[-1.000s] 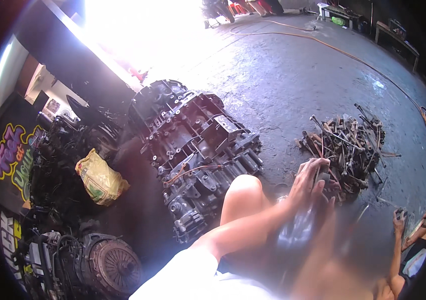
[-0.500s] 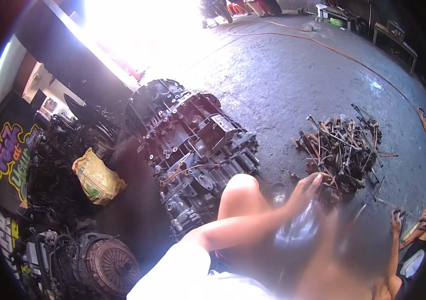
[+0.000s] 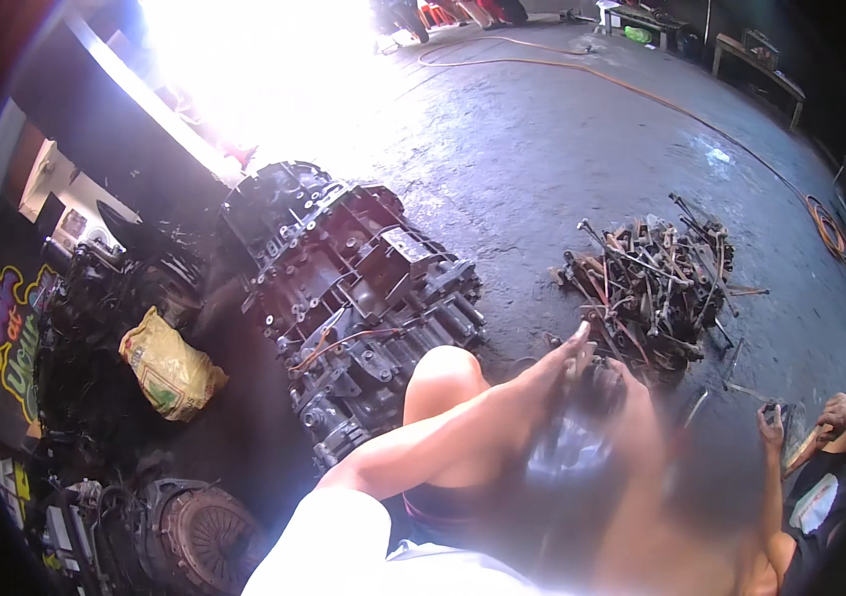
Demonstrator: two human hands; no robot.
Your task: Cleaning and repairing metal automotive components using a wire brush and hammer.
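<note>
My left hand [image 3: 564, 360] reaches forward past my bent knee, its thumb raised and its fingers curled. Close beside it is my right hand [image 3: 629, 389], smeared by blur so that its fingers do not show clearly. A small dark object [image 3: 597, 385] sits between the two hands; its kind is too blurred to make out. Just beyond them lies a heap of greasy metal tools and rods [image 3: 656, 283] on the floor. Below the hands a shiny, clear-looking patch [image 3: 570, 447] is blurred.
A large dark gearbox or engine casing [image 3: 363, 278] stands left of my knee. Farther left are a yellow sack [image 3: 169, 363] and an assembly with a rusty clutch disc [image 3: 206, 531]. A co-worker's hand [image 3: 845, 409] holds a wooden-looking piece at right. An orange hose [image 3: 641, 84] crosses the floor.
The view has shifted, so the scene sits farther left. My right hand now shows beside my left, with the dark object between them. The co-worker's hands stay at the right.
</note>
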